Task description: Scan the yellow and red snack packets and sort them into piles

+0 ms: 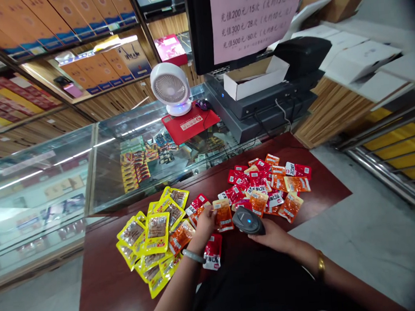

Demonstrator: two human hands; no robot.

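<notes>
My left hand [205, 222] pinches the edge of an orange snack packet [223, 215] above the dark red counter. A black barcode scanner [247, 220] is in my right hand [270, 234], its rounded head just right of that packet and a blue light glowing on top. Left of my left hand lies a pile of yellow-edged snack packets [158, 232], with an orange packet [182, 237] on its right side. Red and orange packets [262, 182] form a second heap beyond the scanner. One red and white packet [212, 252] rests beside my left wrist.
Behind the counter [110, 295] stands a glass display case [127, 132] bearing a red mat [177, 131], a white fan [170, 87] and a mouse [203, 104]. A cash drawer [250, 107] holds an open white box [238, 87] below a monitor with a pink sign [251, 17].
</notes>
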